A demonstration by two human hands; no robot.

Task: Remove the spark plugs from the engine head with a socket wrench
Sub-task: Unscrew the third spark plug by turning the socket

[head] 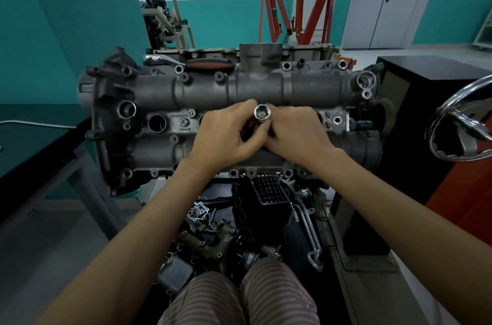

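Engine head, head view: a grey cast-metal block lying across the middle of the scene, with an open round plug well visible in its near-left part. Above its centre both hands meet. Left hand: fingers curled inward round the dark lower body of a socket, thumb reaching toward the right. Right hand: fingers likewise curled and pressed against the same tool from the right side, knuckles touching those of the left hand. The socket stands between the two hands, its chrome open end with a hexagonal bore tilted toward the camera; whether its lower end sits in a well cannot be told, as the hands hide it. Ratchet wrench: chrome shaft with a red-and-black handle, lying untouched on the far edge of the head, left of centre. Loose engine parts lie below, near the person's striped trousers.
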